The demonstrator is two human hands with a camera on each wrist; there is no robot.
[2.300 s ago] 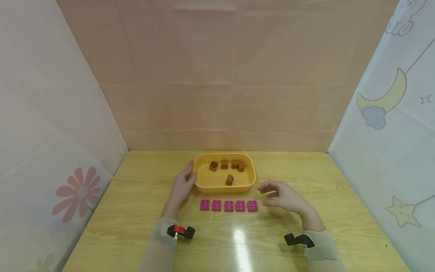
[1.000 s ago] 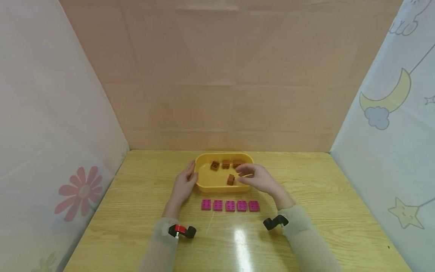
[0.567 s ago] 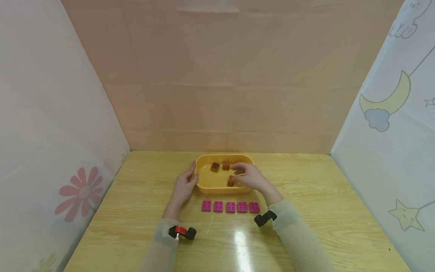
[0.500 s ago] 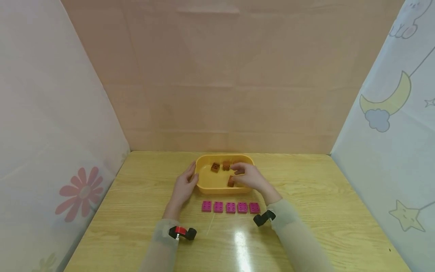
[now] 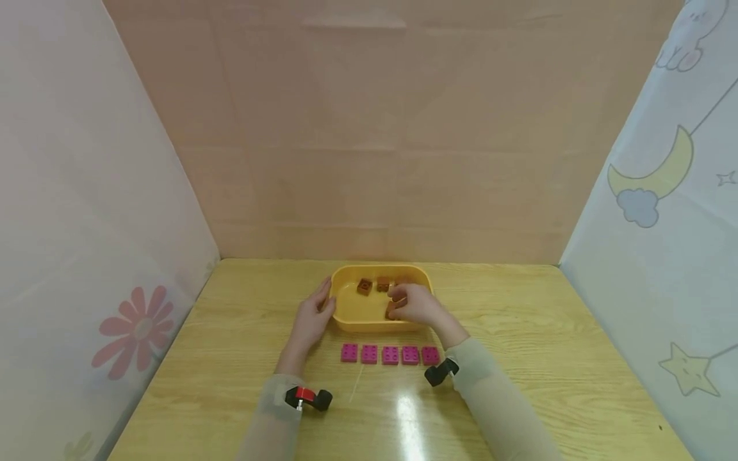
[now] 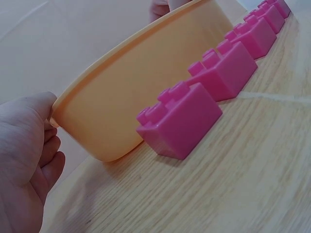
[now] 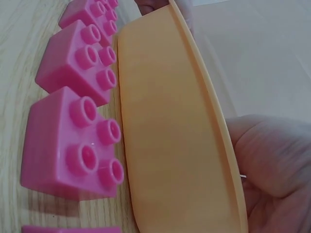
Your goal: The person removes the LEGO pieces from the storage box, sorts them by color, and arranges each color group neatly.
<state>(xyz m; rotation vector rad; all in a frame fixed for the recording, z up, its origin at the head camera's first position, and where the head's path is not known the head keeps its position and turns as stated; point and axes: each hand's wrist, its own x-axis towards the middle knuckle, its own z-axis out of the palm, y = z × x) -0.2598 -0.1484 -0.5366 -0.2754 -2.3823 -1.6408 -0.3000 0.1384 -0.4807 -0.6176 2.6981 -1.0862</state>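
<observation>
Your hands at the yellow tray [image 5: 377, 326], which rests on the wooden table [image 5: 242, 320] between them. Your left hand [image 5: 313, 317] grips the tray's end on its own side, the fingers curled at the rim. Your right hand [image 5: 419, 306] extends over the opposite end into the tray, its fingers and thumb bent about 1 brown brick [image 5: 391, 312]; whether they pinch it you cannot tell, as the tray wall hides the fingertips from the right wrist view. Also in the tray are a tilted brown brick [image 5: 364, 287], the closest to your left hand; a second brown brick [image 5: 383, 284], just left of your right fingers; and a third brown brick [image 5: 401, 280], partly hidden beyond those fingers. Nearer to you than both hands, 5 pink bricks [image 5: 390, 355] stand studs up in a row beside the tray, the rightmost next to your right wrist camera [image 5: 441, 371]. Beyond your hands hangs a peach cloth [image 5: 369, 160].
</observation>
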